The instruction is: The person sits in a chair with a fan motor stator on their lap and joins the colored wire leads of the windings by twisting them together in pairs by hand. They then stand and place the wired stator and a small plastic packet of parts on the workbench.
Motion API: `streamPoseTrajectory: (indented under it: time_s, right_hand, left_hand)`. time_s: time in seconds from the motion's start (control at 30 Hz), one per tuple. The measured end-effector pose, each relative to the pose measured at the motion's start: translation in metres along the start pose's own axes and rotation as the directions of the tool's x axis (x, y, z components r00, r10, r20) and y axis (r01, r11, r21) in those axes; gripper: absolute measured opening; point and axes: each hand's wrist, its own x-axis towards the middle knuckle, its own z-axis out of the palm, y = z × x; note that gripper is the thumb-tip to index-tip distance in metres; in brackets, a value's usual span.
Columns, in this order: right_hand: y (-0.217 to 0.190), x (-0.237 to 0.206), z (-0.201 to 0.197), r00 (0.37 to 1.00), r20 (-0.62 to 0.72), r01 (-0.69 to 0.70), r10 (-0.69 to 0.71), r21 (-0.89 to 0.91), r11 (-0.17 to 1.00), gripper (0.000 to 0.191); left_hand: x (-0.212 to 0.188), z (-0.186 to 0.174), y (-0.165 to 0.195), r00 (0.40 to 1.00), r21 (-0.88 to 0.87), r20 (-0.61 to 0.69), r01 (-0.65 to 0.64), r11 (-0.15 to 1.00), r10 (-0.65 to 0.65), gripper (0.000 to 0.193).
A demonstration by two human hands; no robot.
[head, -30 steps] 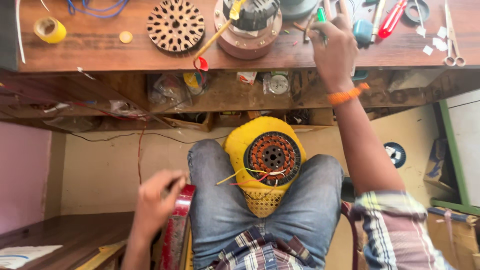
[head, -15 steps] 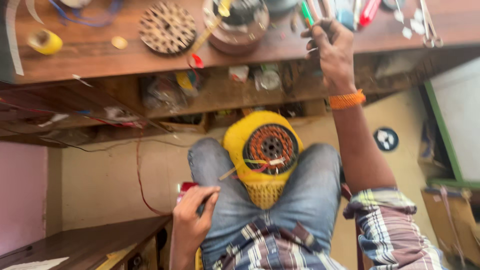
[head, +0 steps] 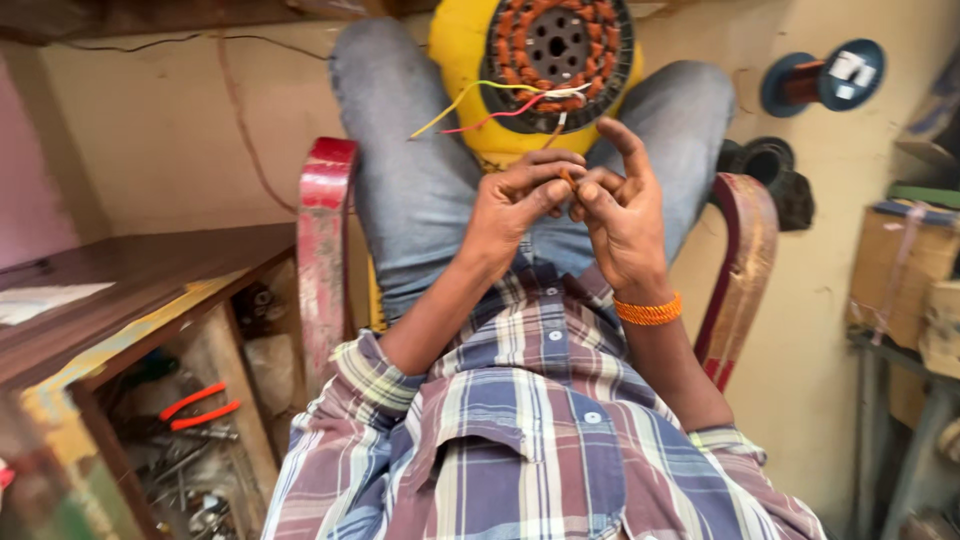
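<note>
Centre frame, our left hand [head: 515,205] and right hand [head: 622,215] pinching a thin copper wire end [head: 566,177] between fingertips, round copper-wound stator in yellow casing [head: 545,60] on our lap above, red chair arm [head: 324,240] at left

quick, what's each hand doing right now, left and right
Left hand: fingers pinched shut on the copper wire.
Right hand: fingers curled, pinching the same wire; index finger raised.

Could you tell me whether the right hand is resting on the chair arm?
No, the right hand meets the left hand over the lap, pinching a thin wire.
</note>
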Motion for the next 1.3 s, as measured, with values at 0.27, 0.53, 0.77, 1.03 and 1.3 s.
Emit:
streamPoseTrajectory:
  time_s: [0.27, 0.53, 0.77, 1.03, 1.3]
  right_hand:
    - [-0.023, 0.004, 0.009, 0.983, 0.183, 0.131, -0.011, -0.66, 0.74, 0.024]
    - [-0.04, 0.078, 0.091, 0.699, 0.694, 0.711, -0.17, -0.7, 0.063, 0.016]
    - [0.015, 0.133, 0.122, 0.448, 0.865, 0.868, 0.228, -0.358, -0.345, 0.019]
    - [-0.013, 0.134, 0.107, 0.524, 0.829, 0.841, 0.198, -0.54, 0.032, 0.028]
    - [-0.044, 0.094, 0.088, 0.54, 0.829, 0.834, -0.146, -0.55, -0.036, 0.018]
  left_hand:
    - [-0.033, -0.046, 0.035, 0.943, -0.147, -0.328, 0.009, 0.989, -0.058, 0.022]
    - [-0.071, -0.081, 0.042, 0.812, 0.137, -0.536, -0.187, 0.973, 0.232, 0.021]
    - [-0.096, -0.083, 0.056, 0.853, 0.035, -0.511, -0.104, 0.994, 0.107, 0.023]
    - [-0.083, -0.075, 0.075, 0.829, 0.392, -0.451, -0.15, 0.908, 0.331, 0.017]
    - [-0.048, -0.071, 0.08, 0.842, 0.516, -0.392, -0.133, 0.846, 0.372, 0.031]
